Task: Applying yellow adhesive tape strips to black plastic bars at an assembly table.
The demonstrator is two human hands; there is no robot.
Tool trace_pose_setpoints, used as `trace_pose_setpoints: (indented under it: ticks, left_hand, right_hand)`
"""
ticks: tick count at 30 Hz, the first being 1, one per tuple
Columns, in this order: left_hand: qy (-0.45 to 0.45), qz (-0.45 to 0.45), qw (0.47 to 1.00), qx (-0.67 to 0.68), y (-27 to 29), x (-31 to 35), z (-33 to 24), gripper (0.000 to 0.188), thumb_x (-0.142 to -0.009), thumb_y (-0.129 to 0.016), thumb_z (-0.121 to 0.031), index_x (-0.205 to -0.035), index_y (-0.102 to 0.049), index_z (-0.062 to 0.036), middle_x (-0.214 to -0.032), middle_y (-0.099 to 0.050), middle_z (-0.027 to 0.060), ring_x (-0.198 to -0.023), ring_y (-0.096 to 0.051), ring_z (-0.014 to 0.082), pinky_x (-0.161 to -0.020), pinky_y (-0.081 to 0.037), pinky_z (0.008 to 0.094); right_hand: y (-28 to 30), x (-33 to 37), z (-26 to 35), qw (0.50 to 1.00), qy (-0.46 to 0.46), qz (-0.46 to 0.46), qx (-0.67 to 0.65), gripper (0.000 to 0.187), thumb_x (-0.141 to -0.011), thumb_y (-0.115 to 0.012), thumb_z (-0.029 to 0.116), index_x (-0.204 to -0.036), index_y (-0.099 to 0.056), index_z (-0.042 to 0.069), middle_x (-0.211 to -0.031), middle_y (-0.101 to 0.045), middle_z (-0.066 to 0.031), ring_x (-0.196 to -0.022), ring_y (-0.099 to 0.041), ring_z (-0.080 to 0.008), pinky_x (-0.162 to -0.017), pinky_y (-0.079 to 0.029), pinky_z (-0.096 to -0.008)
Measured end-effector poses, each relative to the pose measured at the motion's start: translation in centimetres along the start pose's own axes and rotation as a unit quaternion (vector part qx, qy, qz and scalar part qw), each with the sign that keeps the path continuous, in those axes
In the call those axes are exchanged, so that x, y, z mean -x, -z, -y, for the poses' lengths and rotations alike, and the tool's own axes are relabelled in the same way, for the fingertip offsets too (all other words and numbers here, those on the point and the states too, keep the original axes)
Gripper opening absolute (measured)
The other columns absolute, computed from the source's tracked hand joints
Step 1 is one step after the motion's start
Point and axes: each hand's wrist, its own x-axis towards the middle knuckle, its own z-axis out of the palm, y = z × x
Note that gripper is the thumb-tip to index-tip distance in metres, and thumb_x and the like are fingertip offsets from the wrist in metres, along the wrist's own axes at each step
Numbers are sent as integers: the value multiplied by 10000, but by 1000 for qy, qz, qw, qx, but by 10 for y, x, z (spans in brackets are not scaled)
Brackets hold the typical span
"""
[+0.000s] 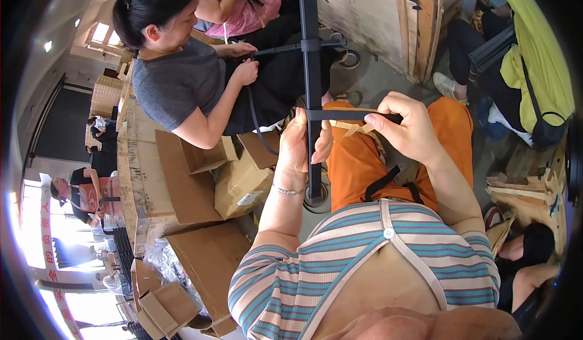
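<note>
A long black bar [311, 72] runs from the top edge down to the front of my lap. My left hand [296, 142] is closed around its lower part, thumb and fingers on either side. A flat black strip [346, 115] leaves the bar just above that hand and stretches to the right. At its far end my right hand [408, 124] pinches the strip between thumb and fingers. Pale yellowish ribbon [352, 127], like peeled backing, hangs loosely curled below the strip, over my orange trousers [355, 176].
A co-worker [182, 66] at the left handles a thin black strip by a crossing bar [285, 48]. Open cardboard boxes [243, 182] stand left of my arm. A wooden crate [370, 18] is ahead; another person in yellow-green [534, 54] sits at the right.
</note>
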Motion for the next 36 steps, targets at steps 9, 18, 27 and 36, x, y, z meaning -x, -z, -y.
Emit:
trace_pose_setpoints:
  ticks: [9, 18, 27, 36]
  left_hand:
    - [3, -97, 976, -194, -10, -1, 0, 440, -941, -366, -393, -845, -500, 16, -510, -478, 82, -318, -363, 110, -310, -302, 212]
    - [-68, -151, 925, -341, -19, 9, 3, 349, -957, -368, -281, -852, -515, 18, -545, -525, 89, -358, -429, 113, -341, -358, 218]
    - [-127, -101, 926, -340, -18, 7, 6, 322, -955, -383, -305, -902, -500, -9, -567, -502, 27, -410, -437, 61, -391, -340, 183]
    - [-183, -161, 882, -403, -18, 3, 14, 265, -943, -392, -205, -769, -483, -27, -496, -485, 0, -400, -428, 52, -388, -333, 193]
  right_hand:
    - [2, -1, -11, 997, -60, 29, 39, 188, -789, -664, 133, -706, -570, -9, -672, -488, -38, -584, -438, -102, -537, -349, -247]
    - [-28, -15, 12, 996, 45, 74, 28, 130, -795, -616, 89, -887, -586, 3, -857, -561, -103, -731, -569, -216, -638, -446, -284]
    - [-48, -15, 18, 997, 42, 17, 62, 85, -761, -607, 70, -776, -569, -4, -720, -557, -130, -629, -565, -275, -560, -433, -326]
    - [-61, -17, 21, 994, 31, -56, 90, 95, -719, -613, 143, -704, -581, 55, -675, -568, -84, -580, -578, -276, -506, -442, -354]
